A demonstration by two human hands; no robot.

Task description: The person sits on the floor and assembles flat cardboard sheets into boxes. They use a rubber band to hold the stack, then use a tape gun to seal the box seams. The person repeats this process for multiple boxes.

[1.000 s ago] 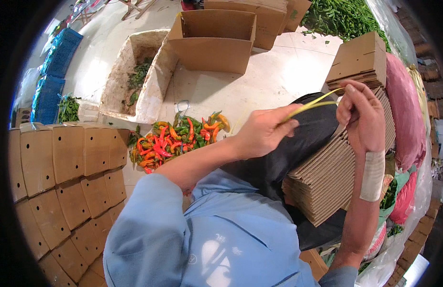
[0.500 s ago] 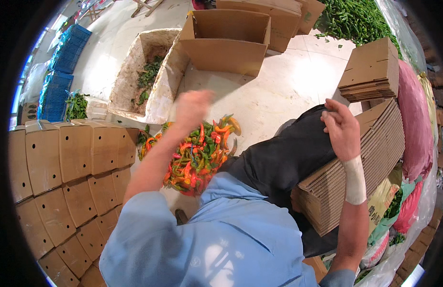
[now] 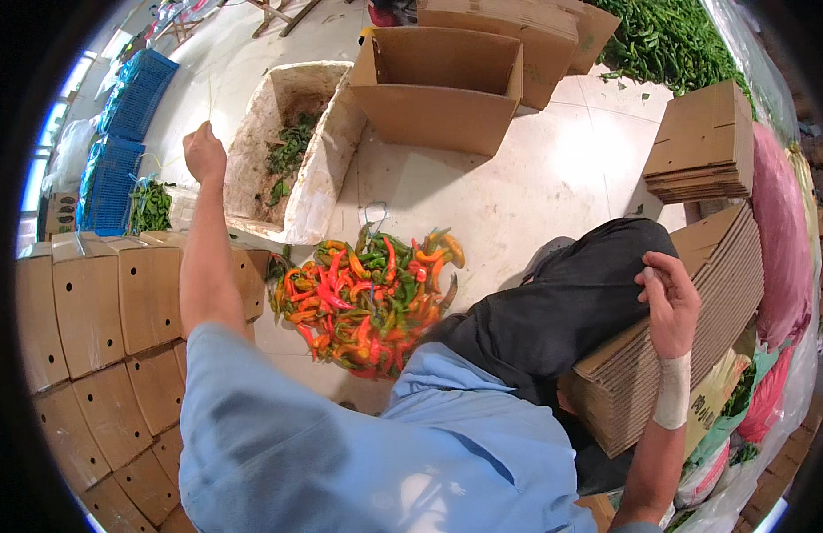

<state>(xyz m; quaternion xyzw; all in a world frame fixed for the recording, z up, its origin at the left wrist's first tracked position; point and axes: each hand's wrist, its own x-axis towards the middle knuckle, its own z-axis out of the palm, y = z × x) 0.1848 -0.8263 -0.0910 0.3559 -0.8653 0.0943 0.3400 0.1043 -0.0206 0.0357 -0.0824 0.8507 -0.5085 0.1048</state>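
My left hand [image 3: 204, 153] is stretched out to the far left, beside the white foam box [image 3: 330, 147]. Its fingers are closed in a fist, and a thin pale strand [image 3: 210, 96] sticks out above it. My right hand [image 3: 670, 302] hangs beside my dark-trousered knee, over a stack of folded cardboard [image 3: 674, 329]. Its fingers are loosely curled, with nothing visible in them; a pale band wraps the wrist. Between my arms, a heap of red, orange and green peppers [image 3: 363, 298] lies on the floor. Green leafy scraps lie inside the foam box.
An open cardboard box [image 3: 434, 111] stands ahead, before other cartons. Closed cartons [image 3: 149, 293] are stacked at left, with blue crates [image 3: 105, 182] beyond. Green peppers [image 3: 669, 40] are heaped at far right. Flattened cartons [image 3: 700, 142] and a pink sack [image 3: 776, 240] line the right.
My left hand has swung left from above the pepper heap to beyond the foam box's left side. My right hand has lowered slightly in the picture. The whole view has shifted a little.
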